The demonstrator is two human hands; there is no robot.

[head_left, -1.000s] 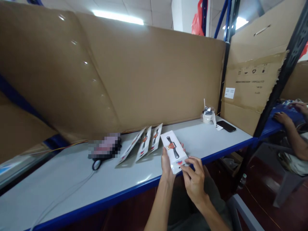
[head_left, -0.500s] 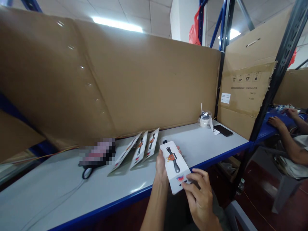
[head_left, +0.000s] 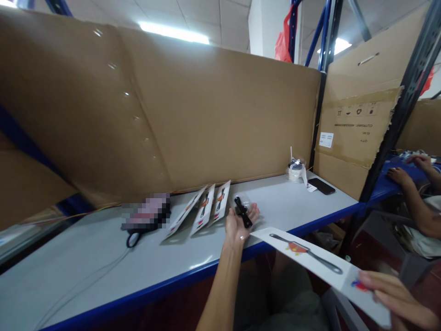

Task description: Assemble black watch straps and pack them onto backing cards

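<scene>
My left hand (head_left: pixel 235 227), palm up over the table's front edge, holds a black tool (head_left: pixel 243 213) with a thick handle, in a clear plastic shell (head_left: pixel 246 201). The fingers curl up around the shell's sides. Out to the lower right, my right hand (head_left: pixel 396 294) pinches the bottom end of a long white printed card (head_left: pixel 303 250). On the card is a picture of a dark-handled tool with an orange patch. Its far end points toward my left wrist. Several similar cards (head_left: pixel 220 202) lean in a row on the table left of my left hand.
A pixelated dark-edged item (head_left: pixel 146 214) with a loop lies on the white table (head_left: pixel 103 276). At the back right are a plastic-wrapped cup (head_left: pixel 295 171) and a black phone (head_left: pixel 321 186). Cardboard panels (head_left: pixel 220 110) wall the table. Another person's arm (head_left: pixel 413 197) shows far right.
My right hand has pulled the printed card away to the lower right. The black tool and clear shell, largely covered by the card before, now show in my left hand.
</scene>
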